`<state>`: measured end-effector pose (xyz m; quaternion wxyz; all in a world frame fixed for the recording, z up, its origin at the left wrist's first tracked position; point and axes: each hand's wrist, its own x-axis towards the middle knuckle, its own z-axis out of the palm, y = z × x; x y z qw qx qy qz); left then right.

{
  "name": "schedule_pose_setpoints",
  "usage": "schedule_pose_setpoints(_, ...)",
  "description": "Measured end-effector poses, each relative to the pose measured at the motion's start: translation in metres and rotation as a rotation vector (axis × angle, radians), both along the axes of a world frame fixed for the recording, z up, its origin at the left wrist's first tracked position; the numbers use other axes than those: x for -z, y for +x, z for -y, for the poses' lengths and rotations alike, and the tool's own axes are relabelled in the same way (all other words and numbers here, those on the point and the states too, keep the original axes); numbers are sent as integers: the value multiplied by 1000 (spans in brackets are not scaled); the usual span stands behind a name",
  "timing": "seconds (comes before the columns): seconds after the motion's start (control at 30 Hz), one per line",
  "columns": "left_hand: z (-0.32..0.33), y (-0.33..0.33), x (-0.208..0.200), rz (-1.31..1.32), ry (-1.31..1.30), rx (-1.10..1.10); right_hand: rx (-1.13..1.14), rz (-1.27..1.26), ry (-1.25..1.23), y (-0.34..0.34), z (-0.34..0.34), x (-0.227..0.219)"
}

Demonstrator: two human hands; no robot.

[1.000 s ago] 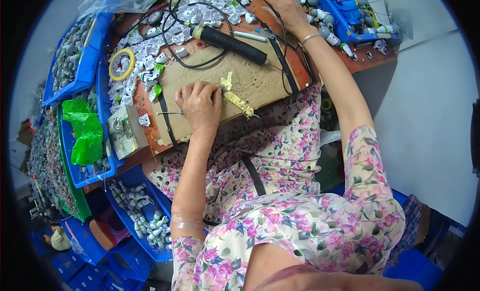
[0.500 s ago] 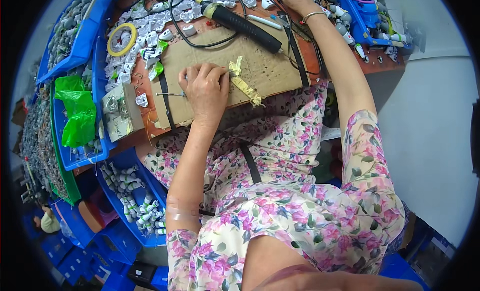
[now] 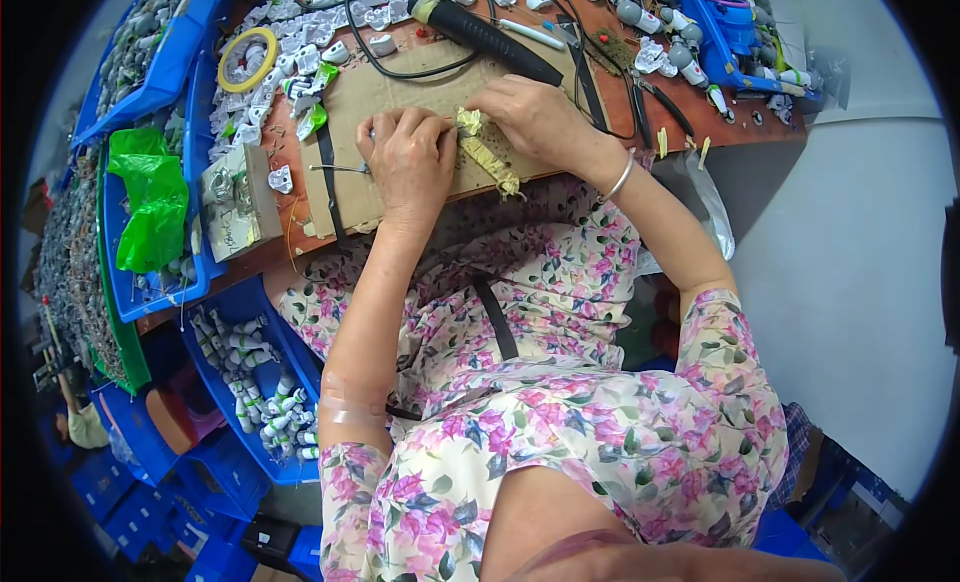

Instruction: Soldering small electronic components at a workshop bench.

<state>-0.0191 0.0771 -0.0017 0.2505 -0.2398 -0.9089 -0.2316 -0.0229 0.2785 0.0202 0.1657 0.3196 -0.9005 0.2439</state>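
My left hand (image 3: 408,167) rests on a cardboard sheet (image 3: 345,102), its fingers curled in a pinch around something small that they hide. A short thin grey wire (image 3: 338,169) sticks out at the left of that hand, and a bit of blue shows by the knuckles. Beside the fingertips, a strip wrapped in crumpled yellow tape (image 3: 490,167) lies slantwise on the cardboard. My right hand (image 3: 540,122) comes in from the right, its fingers bent together at the strip's upper end. Whatever its fingertips hold is too small to make out.
A black corded hand tool (image 3: 485,42) and a white pen-like stick (image 3: 532,35) lie beyond my hands. White plastic shells, a yellow tape roll (image 3: 247,60) and pliers (image 3: 668,110) surround the cardboard. Blue bins (image 3: 150,302) with parts stand at both sides.
My right hand has come back from the far right of the bench to the yellow strip beside my left hand. Pliers that the arm covered now show. My left hand stays nearly in place.
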Motion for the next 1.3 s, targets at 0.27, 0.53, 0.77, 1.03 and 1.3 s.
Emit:
schedule_pose_setpoints(0.27, 2, 1, 1, 4, -8, -6, -25, 32, -2, -16, 11, 8)
schedule_pose_setpoints(0.53, 2, 0, 2, -6, -8, -3, 11, 50, 22, -18, 15, 11)
schedule_pose_setpoints(0.77, 2, 0, 0, -9, -5, 9, 8, 74, 25, -19, 13, 12)
schedule_pose_setpoints(1.03, 2, 0, 1, 0, -16, 5, -14, 67, 19, -18, 10, 13)
schedule_pose_setpoints(1.3, 4, 1, -2, 29, -17, 18, -14, 68, 17, -13, 6, 11)
